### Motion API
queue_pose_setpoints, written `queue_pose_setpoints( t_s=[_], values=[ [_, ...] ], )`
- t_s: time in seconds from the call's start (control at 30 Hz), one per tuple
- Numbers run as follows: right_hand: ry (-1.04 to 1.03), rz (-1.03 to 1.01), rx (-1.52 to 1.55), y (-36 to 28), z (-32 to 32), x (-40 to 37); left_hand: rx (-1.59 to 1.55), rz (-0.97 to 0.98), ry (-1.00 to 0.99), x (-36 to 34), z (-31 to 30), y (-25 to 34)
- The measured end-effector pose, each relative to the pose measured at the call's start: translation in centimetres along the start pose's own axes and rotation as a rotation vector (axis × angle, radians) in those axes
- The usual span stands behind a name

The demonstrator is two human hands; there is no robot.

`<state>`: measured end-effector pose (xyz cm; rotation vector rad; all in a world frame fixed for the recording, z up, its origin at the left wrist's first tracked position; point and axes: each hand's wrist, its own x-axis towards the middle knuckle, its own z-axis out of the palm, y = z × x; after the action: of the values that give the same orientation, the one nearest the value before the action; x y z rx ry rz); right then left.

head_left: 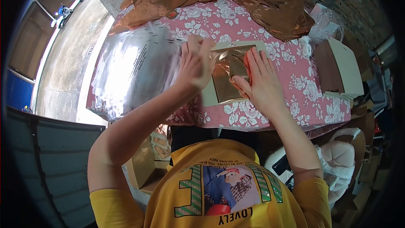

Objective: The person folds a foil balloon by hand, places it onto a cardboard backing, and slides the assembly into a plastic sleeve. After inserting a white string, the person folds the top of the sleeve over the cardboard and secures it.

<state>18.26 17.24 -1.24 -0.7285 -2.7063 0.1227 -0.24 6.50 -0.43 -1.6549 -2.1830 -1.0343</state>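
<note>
A table under a pink floral cloth (291, 80) carries a wide stack of clear plastic sleeves (130, 67) on its left and a heap of crumpled copper foil (270, 8) at its far edge. Near the front lies a cream rectangular card (209, 97) with a shiny copper foil sheet (225, 80) on it. The right hand (259, 84) lies flat, fingers spread, on the sheet's right edge. The left hand (195, 63) is clenched at the sheet's upper left corner; whether it grips the foil cannot be told.

Yellow short-sleeve tee (168, 204): cartoon print (228, 188), green striped letters (192, 190), "LOVELY" text. Left hand (195, 65), right hand (257, 80) bare.
</note>
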Motion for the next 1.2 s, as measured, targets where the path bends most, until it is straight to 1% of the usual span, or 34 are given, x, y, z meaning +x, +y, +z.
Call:
queue_pose_setpoints(
  t_s=[0.07, 0.1, 0.17, 0.23, 0.3, 0.33, 0.4, 0.43, 0.47, 0.53, 0.57, 0.67, 0.8, 1.0, 1.13, 1.2],
  values=[
    [0.001, -0.003, 0.004, -0.1, 0.1, 0.0, 0.077, 0.278, -0.035, 0.2, -0.8, -0.3],
    [-0.002, 0.001, 0.01, -0.1, 0.1, 0.0, 0.077, 0.278, -0.032, 0.1, -0.6, -0.5],
    [0.0, 0.008, 0.007, 0.0, 0.0, 0.0, 0.002, 0.286, -0.237, -0.1, 0.1, -0.8],
    [-0.017, 0.001, -0.012, 0.0, -0.1, 0.1, 0.015, 0.283, -0.201, -0.5, 0.3, -0.7],
    [-0.013, -0.003, -0.022, 0.0, -0.1, 0.1, -0.023, 0.239, -0.277, -0.7, -0.4, -0.2],
    [-0.009, -0.011, -0.027, 0.0, 0.0, 0.1, -0.03, 0.241, -0.281, -1.1, -0.6, 0.2],
    [-0.012, -0.005, -0.021, 0.0, -0.1, 0.2, -0.065, 0.303, -0.116, -1.9, -1.2, 1.2],
    [-0.015, -0.005, -0.012, 0.0, -0.1, 0.1, -0.006, 0.307, -0.241, -2.0, -1.5, 1.0],
    [-0.032, 0.004, -0.012, 0.0, -0.1, -0.1, -0.02, 0.301, -0.253, -2.2, -1.5, 0.8],
    [-0.014, -0.002, -0.008, -0.1, -0.2, 0.1, -0.018, 0.345, -0.34, -2.2, -1.4, 0.3],
    [-0.01, -0.003, -0.009, -0.2, -0.2, 0.1, 0.022, 0.384, -0.346, -2.1, -1.4, 0.3],
    [-0.014, -0.01, -0.014, -0.1, -0.2, 0.1, 0.063, 0.418, -0.378, -1.9, -2.1, 0.9],
    [-0.027, -0.004, -0.004, -0.1, -0.4, 0.2, 0.139, 0.41, -0.419, -1.7, -2.2, 0.9],
    [-0.018, -0.003, -0.054, -0.2, -0.5, 0.3, 0.028, 0.374, -0.413, -1.8, -1.8, 0.6],
    [-0.011, -0.017, -0.029, 0.8, -0.3, 0.2, 0.047, 0.401, -0.408, -1.9, -1.7, 0.4],
    [-0.068, -0.078, 0.214, 2.3, -0.9, 0.4, 0.139, 0.408, -0.431, -1.9, -1.6, 0.4]
  ],
)
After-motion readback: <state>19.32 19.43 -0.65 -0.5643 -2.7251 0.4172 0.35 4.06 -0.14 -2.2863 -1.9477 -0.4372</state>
